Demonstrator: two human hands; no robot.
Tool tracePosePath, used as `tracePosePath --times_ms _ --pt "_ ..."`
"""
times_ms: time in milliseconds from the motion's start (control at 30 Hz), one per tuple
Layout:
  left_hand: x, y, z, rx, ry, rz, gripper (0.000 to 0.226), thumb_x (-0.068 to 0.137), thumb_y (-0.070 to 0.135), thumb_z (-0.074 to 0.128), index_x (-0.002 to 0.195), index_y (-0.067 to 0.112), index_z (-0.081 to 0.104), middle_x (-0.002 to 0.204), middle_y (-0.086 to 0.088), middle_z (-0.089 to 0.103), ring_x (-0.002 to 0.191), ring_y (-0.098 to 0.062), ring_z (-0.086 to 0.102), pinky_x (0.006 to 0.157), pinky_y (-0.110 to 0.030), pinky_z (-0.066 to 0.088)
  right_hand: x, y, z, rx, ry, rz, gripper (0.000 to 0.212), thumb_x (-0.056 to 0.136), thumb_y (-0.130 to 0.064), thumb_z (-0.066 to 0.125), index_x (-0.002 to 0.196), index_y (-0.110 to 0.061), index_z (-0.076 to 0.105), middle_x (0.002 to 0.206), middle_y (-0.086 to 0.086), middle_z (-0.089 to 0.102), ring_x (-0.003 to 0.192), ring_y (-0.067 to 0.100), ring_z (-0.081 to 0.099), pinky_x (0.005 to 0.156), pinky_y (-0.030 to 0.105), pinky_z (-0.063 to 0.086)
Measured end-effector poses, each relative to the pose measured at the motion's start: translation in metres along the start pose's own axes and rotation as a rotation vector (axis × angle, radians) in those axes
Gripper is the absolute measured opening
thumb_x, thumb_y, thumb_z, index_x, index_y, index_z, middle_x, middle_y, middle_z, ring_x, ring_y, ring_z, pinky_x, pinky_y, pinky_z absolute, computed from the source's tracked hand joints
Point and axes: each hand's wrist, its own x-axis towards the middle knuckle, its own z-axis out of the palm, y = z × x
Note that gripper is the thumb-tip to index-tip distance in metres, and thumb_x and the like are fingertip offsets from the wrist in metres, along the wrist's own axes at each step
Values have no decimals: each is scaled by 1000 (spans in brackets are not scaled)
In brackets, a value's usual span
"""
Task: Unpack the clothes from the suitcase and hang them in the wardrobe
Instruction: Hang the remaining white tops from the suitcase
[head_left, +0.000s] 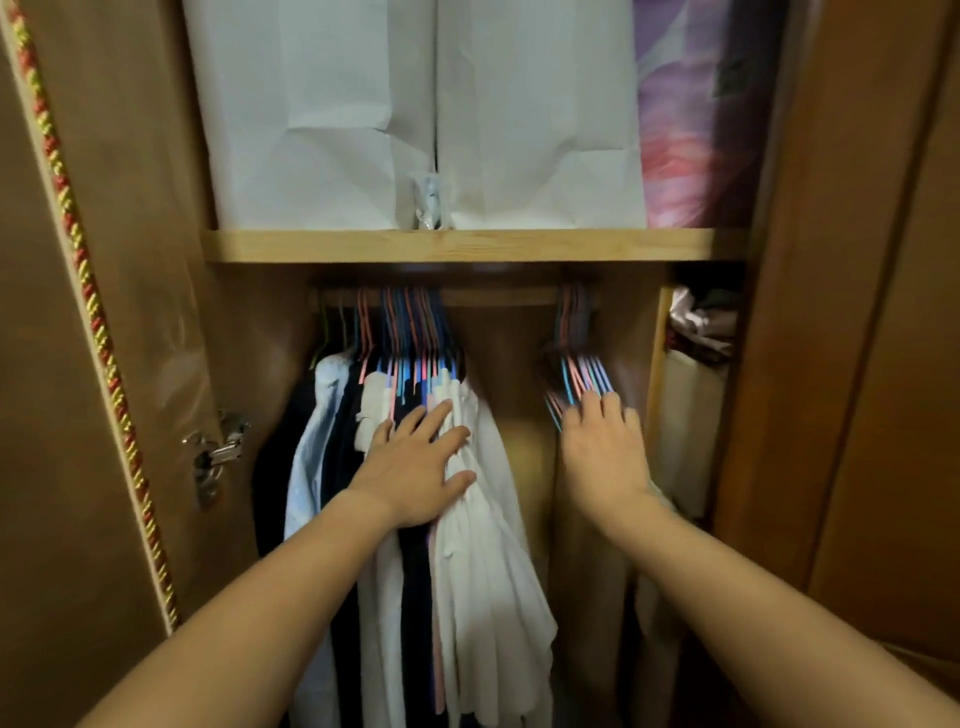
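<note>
Here the left hand (415, 462) presses flat on soft hanging clothes (483, 519), the right hand (605, 452) flat against thin empty hangers (584, 376).

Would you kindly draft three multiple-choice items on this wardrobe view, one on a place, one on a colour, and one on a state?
1. Where does the left hand rest?
A. On the hanging clothes
B. On the wooden shelf
C. On the door hinge

2. What colour are the big bags on the shelf?
A. Black
B. White
C. Green

3. What state are the hangers at the right hand in?
A. Loaded with coats
B. Lying on the floor
C. Bare, hung on the rail

Answers: 1 A, flat fingers lie on the white garment; 2 B, both bags above the shelf look white; 3 C, pink and blue hanger arms show with no cloth on them.
</note>
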Motion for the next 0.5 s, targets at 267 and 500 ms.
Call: tracePosePath --times_ms 267,500 --pt "-11 2 -6 7 -69 -63 61 100 57 38 156 37 22 169 4 -9 155 -26 0 123 -55 12 12 11 -5 -210 -293 1 18 80 -6 66 98 -5 71 86 11 69 77 29 66 62 33 50" --pt "-14 -7 -13 -49 -129 -125 62 101 52 43 157 38 19 169 0 1 156 -26 3 120 -54 25 19 7 -13 -175 -306 24 30 97 0 42 125 1 51 117 15 59 97 29 68 70 35 56"
